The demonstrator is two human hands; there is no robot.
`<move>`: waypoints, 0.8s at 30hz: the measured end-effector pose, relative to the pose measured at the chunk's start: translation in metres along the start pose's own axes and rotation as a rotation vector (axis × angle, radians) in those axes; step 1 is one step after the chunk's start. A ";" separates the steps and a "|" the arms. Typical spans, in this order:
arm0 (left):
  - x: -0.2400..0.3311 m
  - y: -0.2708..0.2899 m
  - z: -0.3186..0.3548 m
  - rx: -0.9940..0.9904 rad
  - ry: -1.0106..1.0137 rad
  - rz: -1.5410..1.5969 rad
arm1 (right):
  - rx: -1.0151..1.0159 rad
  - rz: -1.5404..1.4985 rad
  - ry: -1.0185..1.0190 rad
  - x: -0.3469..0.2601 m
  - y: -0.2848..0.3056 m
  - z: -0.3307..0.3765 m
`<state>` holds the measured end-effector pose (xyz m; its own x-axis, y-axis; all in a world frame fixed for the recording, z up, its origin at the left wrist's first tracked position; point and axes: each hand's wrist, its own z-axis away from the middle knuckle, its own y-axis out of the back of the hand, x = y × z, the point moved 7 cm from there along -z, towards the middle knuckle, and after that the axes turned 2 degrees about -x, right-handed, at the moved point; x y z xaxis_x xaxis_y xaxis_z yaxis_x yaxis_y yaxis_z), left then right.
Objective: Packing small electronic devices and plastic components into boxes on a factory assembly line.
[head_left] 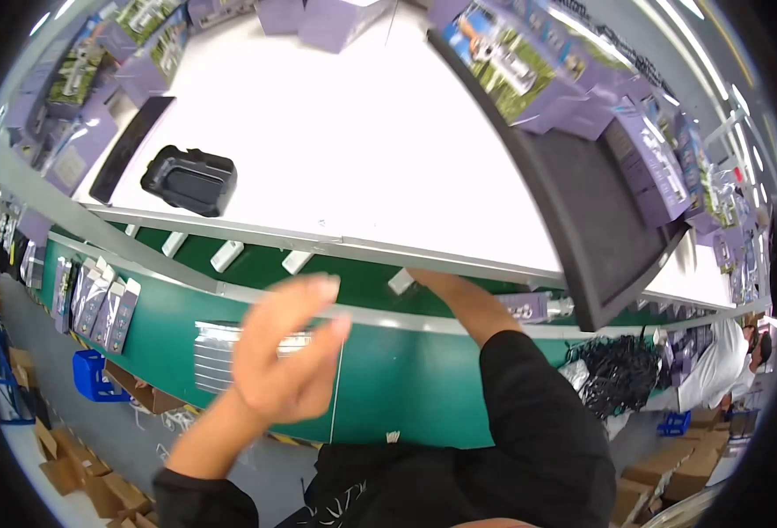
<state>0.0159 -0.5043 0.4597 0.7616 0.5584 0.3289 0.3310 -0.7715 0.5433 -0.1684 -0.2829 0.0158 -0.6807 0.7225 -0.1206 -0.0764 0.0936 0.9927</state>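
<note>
White piece (401,282), low under the front of the white table (362,132), is right by your right hand (430,280). Its fingertips are hidden, so whether they grip it can't be told. Best reach in low, so you don't bump the edge. Your left hand (283,352) is open and empty. Count: five white pieces, one black tray (190,180).

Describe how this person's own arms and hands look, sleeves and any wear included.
The left sleeve and right sleeve are plain black, with no visible markings, each ending on the forearm. The left hand is bare, with no glove, ring or watch visible. The right hand is partly hidden, but no glove shows.
</note>
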 end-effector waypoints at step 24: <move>-0.012 -0.012 -0.068 0.170 0.955 0.879 | 0.404 -0.532 -0.189 -0.100 0.185 0.183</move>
<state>-0.0347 -0.4810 0.5018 0.0881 -0.2082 0.9741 0.0474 -0.9759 -0.2128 0.0187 -0.2121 0.2094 -0.4848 0.6110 -0.6258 -0.0626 0.6894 0.7217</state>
